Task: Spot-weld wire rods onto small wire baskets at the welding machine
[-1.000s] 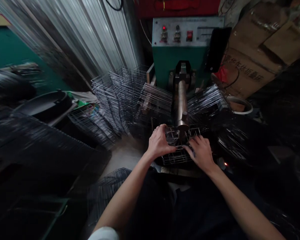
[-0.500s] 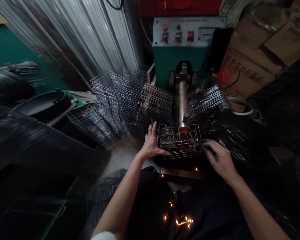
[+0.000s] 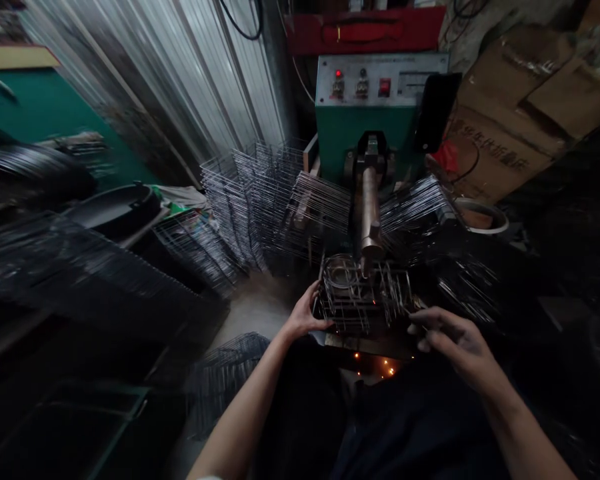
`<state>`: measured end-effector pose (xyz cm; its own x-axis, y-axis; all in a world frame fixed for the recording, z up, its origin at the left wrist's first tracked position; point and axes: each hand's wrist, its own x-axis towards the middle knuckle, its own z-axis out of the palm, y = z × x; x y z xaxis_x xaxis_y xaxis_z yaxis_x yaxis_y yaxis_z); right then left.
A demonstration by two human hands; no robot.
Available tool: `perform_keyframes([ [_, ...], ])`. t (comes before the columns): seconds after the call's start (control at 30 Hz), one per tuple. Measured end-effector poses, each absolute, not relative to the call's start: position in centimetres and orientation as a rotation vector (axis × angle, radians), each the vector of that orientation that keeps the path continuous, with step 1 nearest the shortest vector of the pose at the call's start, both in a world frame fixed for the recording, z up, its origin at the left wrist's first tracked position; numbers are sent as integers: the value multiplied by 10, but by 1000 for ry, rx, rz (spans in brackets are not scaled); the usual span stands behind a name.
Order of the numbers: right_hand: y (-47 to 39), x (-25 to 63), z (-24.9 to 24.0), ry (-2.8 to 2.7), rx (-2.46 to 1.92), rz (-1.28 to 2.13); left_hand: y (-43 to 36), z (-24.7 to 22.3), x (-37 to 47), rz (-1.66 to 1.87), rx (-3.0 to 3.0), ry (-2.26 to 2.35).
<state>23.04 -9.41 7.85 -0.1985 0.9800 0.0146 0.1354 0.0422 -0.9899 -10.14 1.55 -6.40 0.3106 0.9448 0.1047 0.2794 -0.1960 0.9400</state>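
Observation:
A small wire basket [image 3: 353,300] lies under the metal arm [image 3: 371,213] of a green machine [image 3: 367,123]. My left hand [image 3: 306,315] grips the basket's left end, thumb along the near side and fingers behind. To the right of the basket, my right hand [image 3: 453,337] has its thumb and fingers pressed towards each other around something thin and dark, too small to make out. A round wire ring [image 3: 343,272] shows at the basket's back left. Sparks glow below the basket.
Stacked wire grids [image 3: 253,200] stand at the left of the machine. Thin wire rods lie on both sides of its arm, with a round bowl [image 3: 483,217] on the right. Cardboard boxes [image 3: 515,120] lean behind. A black phone [image 3: 437,112] hangs at the control panel.
The basket has shifted down and tilted, away from the arm's tip. My left hand has closed on its left end. My right hand has moved slightly right and down. The sparks are fewer.

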Motion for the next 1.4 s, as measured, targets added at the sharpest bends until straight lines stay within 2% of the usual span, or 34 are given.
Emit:
perform_keyframes([
  [0.1, -103, 227, 90, -1702, -1061, 1359, -9, -48, -101, 802, 1846, 1209],
  [0.37, -118, 176, 106, -2151, -908, 1184, -33, -33, -103, 654, 1963, 1384],
  [0.47, -121, 168, 106, -2327, -905, 1036, -38, -27, -96, 603, 2004, 1391],
  [0.57, -107, 164, 84, -2423, -1035, 777, -36, -4, -72, 477, 2161, 1416],
  [0.77, -79, 173, 25, -2467, -1228, 365, -33, 39, -33, 465, 2454, 1399],
  [0.93, -81, 180, 9, -2456, -1199, 69, -34, 47, -26, 515, 2462, 1463],
  [1.4, -70, 185, 17, -2343, -1145, 15, -24, 52, -22, 608, 2422, 1499],
])
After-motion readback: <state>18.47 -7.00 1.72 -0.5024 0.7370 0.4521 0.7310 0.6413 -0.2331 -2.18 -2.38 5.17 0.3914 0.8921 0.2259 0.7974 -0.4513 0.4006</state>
